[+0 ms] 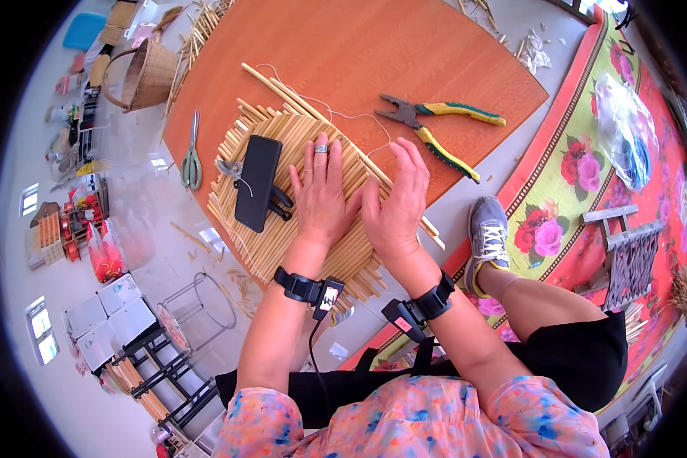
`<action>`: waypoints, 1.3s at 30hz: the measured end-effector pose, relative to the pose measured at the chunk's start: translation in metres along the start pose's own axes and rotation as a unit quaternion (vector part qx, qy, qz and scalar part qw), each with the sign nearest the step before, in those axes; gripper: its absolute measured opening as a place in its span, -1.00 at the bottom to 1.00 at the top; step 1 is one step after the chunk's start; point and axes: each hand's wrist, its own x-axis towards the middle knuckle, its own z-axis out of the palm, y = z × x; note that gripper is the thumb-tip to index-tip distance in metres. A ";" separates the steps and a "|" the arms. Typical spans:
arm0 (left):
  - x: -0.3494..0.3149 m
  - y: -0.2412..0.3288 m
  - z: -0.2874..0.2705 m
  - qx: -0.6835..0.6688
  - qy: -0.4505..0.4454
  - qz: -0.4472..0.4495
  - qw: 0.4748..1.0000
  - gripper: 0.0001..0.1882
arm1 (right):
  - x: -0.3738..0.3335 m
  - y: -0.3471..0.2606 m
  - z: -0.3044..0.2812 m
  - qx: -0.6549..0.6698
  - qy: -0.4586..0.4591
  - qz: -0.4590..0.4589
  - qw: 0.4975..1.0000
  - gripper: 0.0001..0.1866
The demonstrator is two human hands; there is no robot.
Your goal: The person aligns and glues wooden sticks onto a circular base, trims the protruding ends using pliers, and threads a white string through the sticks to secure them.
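Observation:
A mat of straw-coloured stalks (282,191), laid side by side, lies on the near part of the brown table (404,46). My left hand (320,191) rests flat on it, fingers stretched, a ring on one finger. Along the mat's right edge, my right hand (397,202) touches the outer stalks, with its fingers extended and thumb apart. White thread (343,114) loops from the mat's far end toward that hand. A black phone (258,183) lies on the mat left of my left hand, beside a black clip-like piece (281,204).
Pliers (408,114) with yellow-green handles lie open on the table's right. Scissors (191,156) are at its left edge. A wicker basket (149,76) and loose stalks (198,46) stand beyond. A low stool (626,256) is on the flowered mat (565,175) at right.

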 end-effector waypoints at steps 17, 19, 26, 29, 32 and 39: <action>-0.005 -0.001 -0.001 -0.033 0.043 0.000 0.999 -0.13 | 0.001 0.013 -0.021 -0.069 -0.031 -0.023 0.997 -0.78; -0.007 -0.003 -0.001 -0.032 0.041 -0.006 0.999 -0.12 | 0.005 0.007 -0.023 -0.085 -0.054 -0.032 0.994 -0.80; -0.009 -0.004 -0.002 -0.042 0.034 -0.020 0.998 -0.09 | 0.024 -0.004 -0.008 -0.177 -0.153 -0.052 0.971 -0.82; -0.011 -0.005 -0.003 -0.058 0.057 -0.018 0.997 -0.11 | 0.027 -0.005 -0.003 -0.233 -0.211 -0.034 0.949 -0.82; -0.011 -0.004 -0.002 -0.071 0.080 -0.013 0.994 -0.14 | 0.021 -0.004 -0.004 -0.257 -0.209 -0.006 0.943 -0.81; -0.012 -0.006 0.002 -0.069 0.075 -0.027 0.994 -0.12 | -0.006 0.001 -0.030 -0.371 -0.187 0.038 0.909 -0.77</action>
